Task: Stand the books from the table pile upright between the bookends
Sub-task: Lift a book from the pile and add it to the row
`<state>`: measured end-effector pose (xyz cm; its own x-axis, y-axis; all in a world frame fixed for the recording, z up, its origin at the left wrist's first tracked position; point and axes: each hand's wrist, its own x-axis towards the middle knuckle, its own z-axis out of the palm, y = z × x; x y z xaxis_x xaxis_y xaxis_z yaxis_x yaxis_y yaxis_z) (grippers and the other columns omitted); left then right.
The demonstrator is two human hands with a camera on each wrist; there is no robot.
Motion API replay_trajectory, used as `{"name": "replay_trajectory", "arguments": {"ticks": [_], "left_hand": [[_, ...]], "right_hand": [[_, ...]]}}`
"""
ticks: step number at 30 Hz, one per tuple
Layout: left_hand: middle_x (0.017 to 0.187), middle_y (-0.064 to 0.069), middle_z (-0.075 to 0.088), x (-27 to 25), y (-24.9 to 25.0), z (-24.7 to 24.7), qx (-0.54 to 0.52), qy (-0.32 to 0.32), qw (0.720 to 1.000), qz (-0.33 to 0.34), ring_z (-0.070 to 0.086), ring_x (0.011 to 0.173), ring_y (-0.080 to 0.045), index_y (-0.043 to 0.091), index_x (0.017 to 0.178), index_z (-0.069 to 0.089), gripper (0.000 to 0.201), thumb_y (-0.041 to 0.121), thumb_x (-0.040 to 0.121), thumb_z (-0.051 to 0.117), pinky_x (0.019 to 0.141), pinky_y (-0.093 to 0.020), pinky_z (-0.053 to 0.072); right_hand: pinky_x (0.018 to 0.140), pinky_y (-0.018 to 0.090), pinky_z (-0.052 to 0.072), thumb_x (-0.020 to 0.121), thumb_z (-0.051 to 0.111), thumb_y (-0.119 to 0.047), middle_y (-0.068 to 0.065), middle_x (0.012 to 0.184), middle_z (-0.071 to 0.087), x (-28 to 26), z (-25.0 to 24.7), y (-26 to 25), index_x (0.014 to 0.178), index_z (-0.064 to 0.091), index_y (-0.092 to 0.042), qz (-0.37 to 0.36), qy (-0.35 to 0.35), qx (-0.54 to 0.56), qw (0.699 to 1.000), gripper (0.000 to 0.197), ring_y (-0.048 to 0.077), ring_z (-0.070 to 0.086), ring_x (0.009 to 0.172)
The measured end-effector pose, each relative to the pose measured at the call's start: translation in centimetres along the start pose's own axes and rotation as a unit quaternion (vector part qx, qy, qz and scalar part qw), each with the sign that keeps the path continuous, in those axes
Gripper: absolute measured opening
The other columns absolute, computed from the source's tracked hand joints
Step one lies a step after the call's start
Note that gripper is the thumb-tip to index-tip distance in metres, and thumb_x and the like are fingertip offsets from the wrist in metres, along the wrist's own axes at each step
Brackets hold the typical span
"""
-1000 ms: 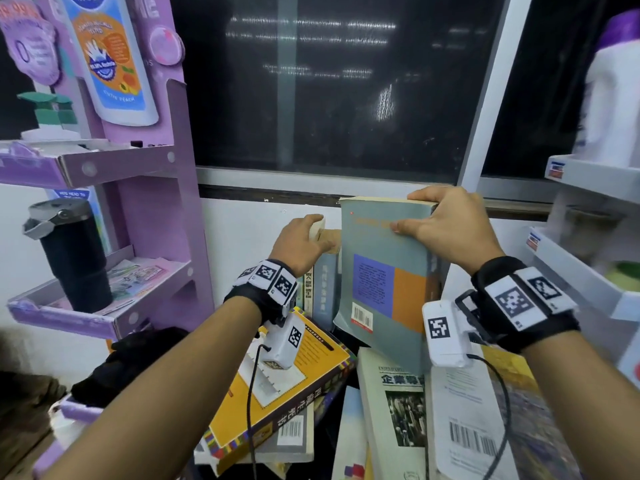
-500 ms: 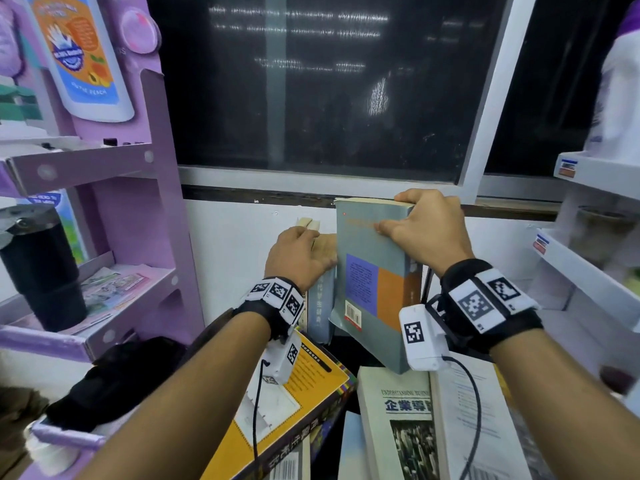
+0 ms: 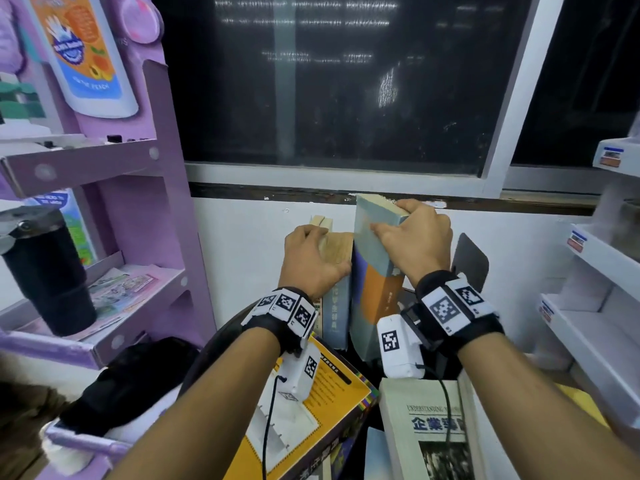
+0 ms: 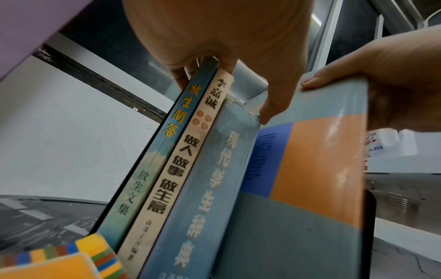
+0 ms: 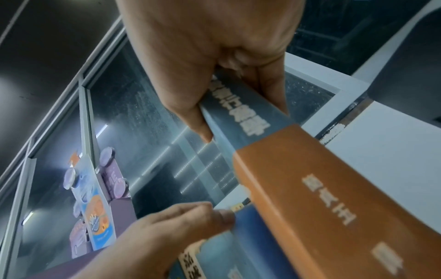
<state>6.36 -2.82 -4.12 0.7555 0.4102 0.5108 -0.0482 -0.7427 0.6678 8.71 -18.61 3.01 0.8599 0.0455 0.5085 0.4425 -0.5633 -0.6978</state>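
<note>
Seat the grey book (image 3: 375, 271) flush against the row (image 3: 334, 306), spine out, bottom edge down before letting go. Right hand (image 3: 414, 237) grips its top from above, thumb on the cover. Left hand (image 3: 311, 261) clamps the row's tops, bracing them upright. Right bookend (image 3: 469, 263) stands just beside; the pile (image 3: 426, 434) waits below.

I see bare forearms, no sleeves | black wristband on each wrist, white square-code tags | white camera box (image 3: 400, 348) under right wrist, another (image 3: 300, 372) under left, both tagged | thin black cable from each
</note>
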Motion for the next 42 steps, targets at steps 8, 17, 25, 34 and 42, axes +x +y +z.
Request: {"name": "replay_trajectory", "arguments": {"ticks": [8, 17, 25, 34, 42], "left_hand": [[0.129, 0.001, 0.043, 0.3, -0.9, 0.7, -0.016, 0.034, 0.999, 0.03, 0.031, 0.127, -0.015, 0.012, 0.128, 0.055, 0.069, 0.033, 0.066, 0.078, 0.101, -0.016, 0.026], [0.126, 0.002, 0.044, 0.3, -1.5, 1.1, -0.023, 0.056, 0.997, 0.054, 0.033, 0.125, -0.014, 0.019, 0.123, 0.058, 0.065, 0.039, 0.065, 0.077, 0.1, -0.018, 0.028], [0.128, 0.001, 0.042, 0.4, -2.5, 0.8, -0.072, 0.062, 0.995, 0.043, 0.038, 0.126, -0.016, 0.023, 0.124, 0.056, 0.071, 0.04, 0.061, 0.084, 0.108, -0.03, 0.034], [0.154, 0.0, 0.026, 0.5, -2.4, 0.4, -0.046, 0.01, 0.999, 0.019, 0.021, 0.143, -0.009, 0.032, 0.122, 0.059, 0.062, 0.042, 0.066, 0.082, 0.106, -0.017, 0.018], [0.155, 0.0, 0.027, 0.2, -2.0, 0.1, -0.047, -0.007, 0.999, 0.018, 0.025, 0.142, -0.012, 0.035, 0.108, 0.065, 0.045, 0.042, 0.066, 0.082, 0.109, -0.024, 0.022]], "right_hand": [[0.086, 0.041, 0.05, 0.08, 0.069, -0.032, 0.012, 0.095, 0.07, 0.2, 3.6, 1.3, 0.111, 0.065, -0.016, 0.002, -0.003, -0.002, 1.0, 0.035, 0.036, 0.06, 0.097], [0.089, 0.038, 0.046, 0.084, 0.067, -0.042, 0.01, 0.1, 0.071, 0.3, 5.5, 2.3, 0.123, 0.061, -0.016, 0.004, -0.02, -0.007, 1.0, 0.048, 0.036, 0.058, 0.105], [0.09, 0.037, 0.045, 0.088, 0.06, -0.048, 0.011, 0.111, 0.066, 0.0, 5.1, 2.7, 0.129, 0.054, -0.014, -0.052, -0.082, -0.033, 0.995, 0.053, 0.033, 0.056, 0.109], [0.079, 0.033, 0.053, 0.073, 0.081, -0.024, 0.007, 0.111, 0.058, 0.7, 2.9, 3.2, 0.145, 0.024, -0.021, -0.075, -0.278, -0.067, 0.955, 0.092, 0.021, 0.06, 0.09], [0.084, 0.026, 0.041, 0.069, 0.087, -0.02, 0.011, 0.125, 0.055, -0.5, 3.6, 3.9, 0.149, 0.02, -0.02, -0.094, -0.226, -0.062, 0.968, 0.104, 0.027, 0.051, 0.115]]}}
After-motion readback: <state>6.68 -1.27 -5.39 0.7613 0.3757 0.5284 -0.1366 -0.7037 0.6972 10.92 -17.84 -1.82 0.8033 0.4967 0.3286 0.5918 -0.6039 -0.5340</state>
